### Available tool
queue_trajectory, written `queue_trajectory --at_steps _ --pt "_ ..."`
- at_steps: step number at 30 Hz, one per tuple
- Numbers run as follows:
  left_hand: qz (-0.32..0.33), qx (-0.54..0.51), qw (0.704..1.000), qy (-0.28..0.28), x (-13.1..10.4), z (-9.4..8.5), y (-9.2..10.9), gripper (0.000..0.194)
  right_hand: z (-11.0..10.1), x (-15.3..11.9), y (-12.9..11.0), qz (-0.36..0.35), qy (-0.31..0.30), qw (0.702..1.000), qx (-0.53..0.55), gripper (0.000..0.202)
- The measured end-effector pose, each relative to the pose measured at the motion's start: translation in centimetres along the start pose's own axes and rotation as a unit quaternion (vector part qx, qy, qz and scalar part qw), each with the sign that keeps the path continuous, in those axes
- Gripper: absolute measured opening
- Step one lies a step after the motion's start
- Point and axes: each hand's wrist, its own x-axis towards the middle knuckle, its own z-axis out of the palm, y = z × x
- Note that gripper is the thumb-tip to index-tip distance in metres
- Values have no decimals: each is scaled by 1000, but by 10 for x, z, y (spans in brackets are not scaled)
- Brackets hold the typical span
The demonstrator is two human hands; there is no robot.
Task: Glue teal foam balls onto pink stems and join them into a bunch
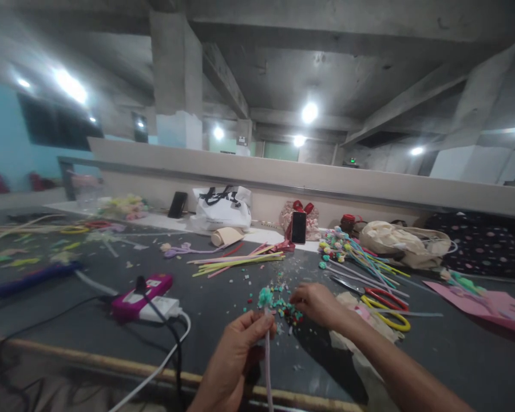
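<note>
My left hand (244, 349) is closed around a pale lilac pipe-cleaner flower stem (268, 366), held upright near the table's front edge. At its top, just above my thumb, is a fluffy teal head (265, 296). My right hand (320, 303) hovers low over the table to the right, its fingers bent together. Whatever its fingertips hold, if anything, is too small to make out. Between the hands lie scattered teal, red and pale small clippings (283, 297). Beside my right wrist rest scissors with red and yellow handles (386, 300).
Finished-looking stems with coloured heads (339, 243) lie behind my right hand. Loose yellow and pink pipe cleaners (236, 262) are farther back. A magenta power strip (143, 294) with cables sits left. A phone (298, 228) leans upright by a white bag (221, 209) and pink sheet (484, 303).
</note>
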Motion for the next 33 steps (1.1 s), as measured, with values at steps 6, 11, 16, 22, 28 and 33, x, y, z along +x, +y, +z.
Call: queue_trajectory --at_steps 6,11,16,22,28,33 --pt "-7 3 1000 4 -2 -1 2 20 14 8 -1 -8 -67 997 -46 15" --pt "10 2 1000 6 -4 1 6 19 16 13 2 13 -75 996 -51 17" --pt "4 -1 1000 -4 -1 0 3 22 2 10 8 22 -29 999 8 17" --pt "-11 22 1000 -3 8 -2 -7 28 -8 -3 10 23 30 990 134 11" --pt "-9 35 999 -33 9 4 -10 32 -3 -10 3 14 15 965 262 19" --pt "8 34 999 -31 8 7 -9 31 2 -9 1 32 28 957 286 15"
